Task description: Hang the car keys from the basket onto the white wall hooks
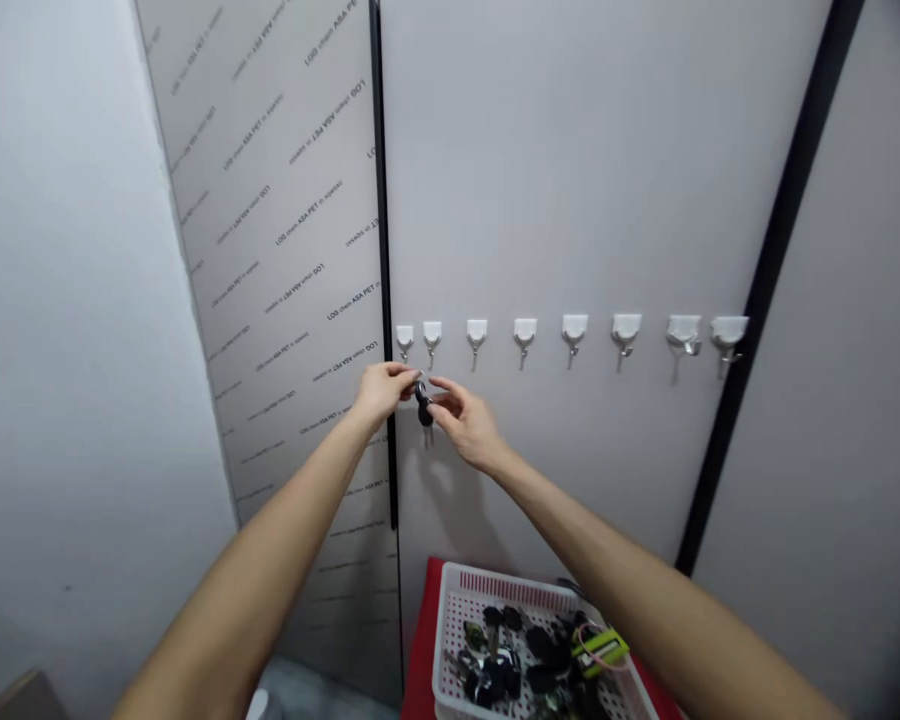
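A small bunch of keys (425, 412) with black heads hangs on a ring just below the two leftmost wall hooks. My left hand (385, 390) pinches the top of the ring between thumb and fingertips. Close beside it, my right hand (465, 418) has its thumb and fingers closed around the black key heads, and the metal blades point down. Directly above the hands is a white hook (433, 332) with a metal prong. Another hook (405, 338) sits to its left, near the black strip.
More white hooks (525, 330) run in a row to the right. Below stands a white perforated basket (450, 600) on a red surface (418, 660), holding several black-headed keys and a yellow-green item (598, 652). A black vertical strip (381, 200) borders the printed panel (270, 200).
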Demonstrator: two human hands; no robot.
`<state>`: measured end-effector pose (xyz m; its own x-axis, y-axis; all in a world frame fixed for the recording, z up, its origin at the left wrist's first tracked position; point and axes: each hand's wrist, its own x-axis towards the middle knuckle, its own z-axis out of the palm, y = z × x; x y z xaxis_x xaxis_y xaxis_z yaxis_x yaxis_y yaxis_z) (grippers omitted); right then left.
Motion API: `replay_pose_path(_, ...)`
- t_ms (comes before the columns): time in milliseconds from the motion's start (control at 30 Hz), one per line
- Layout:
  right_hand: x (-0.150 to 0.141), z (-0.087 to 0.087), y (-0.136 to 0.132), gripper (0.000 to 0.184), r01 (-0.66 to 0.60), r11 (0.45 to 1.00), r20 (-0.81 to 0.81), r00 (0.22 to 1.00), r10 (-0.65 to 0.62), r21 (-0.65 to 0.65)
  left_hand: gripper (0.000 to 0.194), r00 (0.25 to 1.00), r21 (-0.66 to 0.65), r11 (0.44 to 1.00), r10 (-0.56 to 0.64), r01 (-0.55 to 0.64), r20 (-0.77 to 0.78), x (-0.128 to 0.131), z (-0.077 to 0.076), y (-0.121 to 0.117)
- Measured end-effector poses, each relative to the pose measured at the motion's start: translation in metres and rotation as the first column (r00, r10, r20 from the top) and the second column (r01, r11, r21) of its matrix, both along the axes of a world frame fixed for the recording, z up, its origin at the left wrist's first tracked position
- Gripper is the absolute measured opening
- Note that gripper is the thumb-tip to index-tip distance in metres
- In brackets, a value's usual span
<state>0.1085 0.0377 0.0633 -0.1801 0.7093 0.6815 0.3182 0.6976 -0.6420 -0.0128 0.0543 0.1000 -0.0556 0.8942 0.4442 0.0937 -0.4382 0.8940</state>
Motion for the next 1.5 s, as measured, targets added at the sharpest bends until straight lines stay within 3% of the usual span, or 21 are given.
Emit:
replay_pose_path(100, -0.015, 0.019, 0.006, 0.036, 0.056, 0.991, 0.177, 0.981, -0.077, 0.120, 0.010, 0.992, 0.031, 0.992, 0.117, -0.119, 0.054, -0.007, 0.016, 0.011)
replay_pose_path(233, -0.028, 0.028, 0.015, 0.034, 0.147, 0.962, 0.310, 0.926, -0.216, 0.230, 0.008, 0.968, -0.002, 0.971, 0.240, -0.241, 0.075, -0.010, 0.022, 0.026)
replay_pose_path(400, -0.028, 0.024, 0.022, 0.034, 0.199, 0.954, 0.371, 0.888, -0.272, 0.223, 0.011, 0.937, -0.002, 0.938, 0.345, -0.346, -0.046, -0.010, 0.018, 0.040)
replay_pose_path(567, -0.028, 0.019, 0.025, 0.034, 0.191, 0.963, 0.418, 0.872, -0.255, 0.189, 0.014, 0.841, 0.182, 0.878, 0.478, -0.444, -0.253, -0.011, 0.011, 0.047)
replay_pose_path(667, -0.023, 0.014, 0.021, 0.034, 0.194, 0.961, 0.400, 0.879, -0.260, 0.199, 0.017, 0.826, 0.261, 0.860, 0.499, -0.438, -0.261, -0.014, 0.001, 0.046)
replay_pose_path(767, -0.007, -0.005, 0.009, 0.035, 0.193, 0.960, 0.375, 0.890, -0.258, 0.204, 0.022, 0.852, 0.296, 0.863, 0.478, -0.410, -0.214, -0.018, -0.021, 0.039)
replay_pose_path(833, 0.009, -0.030, -0.004, 0.033, 0.153, 0.977, 0.419, 0.886, -0.201, 0.146, 0.025, 0.872, 0.271, 0.884, 0.441, -0.381, -0.211, -0.020, -0.046, 0.027)
replay_pose_path(933, 0.033, -0.081, -0.028, 0.028, 0.084, 0.993, 0.580, 0.814, -0.022, -0.081, 0.025, 0.907, 0.150, 0.948, 0.313, -0.281, -0.282, -0.015, -0.097, -0.001)
replay_pose_path(1000, 0.045, -0.117, -0.042, 0.025, 0.091, 0.965, 0.674, 0.731, 0.103, -0.247, 0.024, 0.914, 0.032, 0.982, 0.185, -0.186, -0.361, -0.006, -0.136, -0.021)
replay_pose_path(1067, 0.052, -0.148, -0.050, 0.023, 0.134, 0.937, 0.741, 0.651, 0.164, -0.324, 0.022, 0.883, -0.073, 0.993, 0.049, -0.094, -0.466, 0.007, -0.172, -0.037)
replay_pose_path(1167, 0.053, -0.177, -0.053, 0.022, 0.216, 0.930, 0.821, 0.555, 0.132, -0.296, 0.021, 0.769, -0.154, 0.987, -0.124, 0.034, -0.628, 0.025, -0.212, -0.052)
replay_pose_path(1300, 0.055, -0.190, -0.051, 0.026, 0.252, 0.928, 0.865, 0.486, 0.123, -0.273, 0.021, 0.558, -0.166, 0.982, -0.187, 0.089, -0.809, 0.036, -0.230, -0.066)
replay_pose_path(1400, 0.062, -0.190, -0.051, 0.029, 0.229, 0.935, 0.837, 0.537, 0.111, -0.271, 0.018, 0.414, -0.172, 0.970, -0.230, 0.172, -0.881, 0.036, -0.229, -0.074)
replay_pose_path(1500, 0.071, -0.188, -0.056, 0.026, 0.145, 0.936, 0.797, 0.574, 0.186, -0.322, 0.021, 0.301, -0.203, 0.948, -0.273, 0.245, -0.914, 0.037, -0.228, -0.080)
